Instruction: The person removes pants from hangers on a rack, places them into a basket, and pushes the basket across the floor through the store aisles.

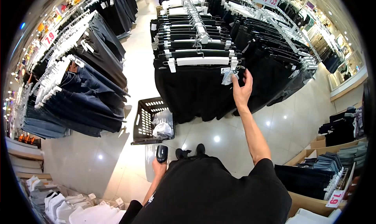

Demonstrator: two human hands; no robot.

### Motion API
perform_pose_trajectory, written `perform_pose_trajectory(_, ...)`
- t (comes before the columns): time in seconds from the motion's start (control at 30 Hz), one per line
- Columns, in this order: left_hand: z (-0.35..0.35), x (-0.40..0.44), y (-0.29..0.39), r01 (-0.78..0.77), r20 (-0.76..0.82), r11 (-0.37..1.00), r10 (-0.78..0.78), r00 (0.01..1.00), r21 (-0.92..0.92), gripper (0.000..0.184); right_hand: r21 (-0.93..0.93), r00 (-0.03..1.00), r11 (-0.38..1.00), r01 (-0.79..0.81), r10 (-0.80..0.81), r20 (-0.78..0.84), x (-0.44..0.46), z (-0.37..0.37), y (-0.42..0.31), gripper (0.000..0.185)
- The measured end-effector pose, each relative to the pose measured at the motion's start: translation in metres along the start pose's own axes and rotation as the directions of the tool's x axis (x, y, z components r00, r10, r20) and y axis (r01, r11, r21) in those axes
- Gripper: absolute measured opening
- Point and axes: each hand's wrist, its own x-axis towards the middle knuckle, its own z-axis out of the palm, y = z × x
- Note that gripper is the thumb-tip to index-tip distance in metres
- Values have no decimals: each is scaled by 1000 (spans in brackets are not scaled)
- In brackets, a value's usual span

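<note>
now left hand (159,169) grips a black device (161,153), right hand (242,93) touches tags (227,78).

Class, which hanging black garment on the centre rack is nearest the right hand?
The frontmost garment, on a white hanger: none hangs before it, and its tag is at the right hand.

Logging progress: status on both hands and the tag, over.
Right hand at the tag on front black garment, thumb partly over it. Left hand low, holding black device. Basket left of garment.
</note>
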Motion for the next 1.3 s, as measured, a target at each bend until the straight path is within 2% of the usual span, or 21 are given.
perform_pose_trajectory(0.07, 7, 3, -10, -21, -32, 1000, 20, 999, -14, 24, -160, 957, 956, 248, -267, -113, 7, -1, -21, 58)
perform_pose_trajectory(0.2, 0, -4, 3, -3, -26, 999, 2, 1000, -39, 27, -218, 845, 820, 529, -533, 48, 25, 2, -60, 43)
perform_pose_trajectory(0.33, 11, -2, -10, -1, -35, 999, -1, 999, -36, 29, -238, 726, 686, 688, -659, 198, 36, 19, -72, 45)
perform_pose_trajectory(0.43, 11, -2, -10, 27, -43, 998, -29, 999, -58, 31, -277, 683, 624, 731, -665, 302, 40, 27, -78, 43)
perform_pose_trajectory(0.63, 12, -8, -12, 86, -94, 996, -90, 992, -38, 31, -304, 644, 568, 765, -672, 365, 53, 32, -90, 45)
perform_pose_trajectory(0.77, 11, -11, -6, 73, -103, 995, -79, 992, -63, 31, -249, 652, 610, 753, -636, 413, 63, 36, -95, 41)
perform_pose_trajectory(0.9, 17, -8, -15, 80, -106, 993, -89, 990, -89, 32, -178, 620, 628, 757, -605, 500, 80, 44, -88, 39)
perform_pose_trajectory(0.93, 17, -8, -14, 81, -109, 993, -90, 990, -85, 32, -163, 600, 607, 777, -640, 480, 83, 46, -88, 35)
perform_pose_trajectory(1.03, 19, -8, -13, 81, -114, 994, -90, 989, -74, 31, -202, 647, 667, 717, -529, 549, 83, 40, -104, 33)
perform_pose_trajectory(1.3, 17, -7, -11, 81, -104, 994, -88, 991, -69, 30, -141, 655, 740, 657, -469, 592, 85, 50, -105, 32)
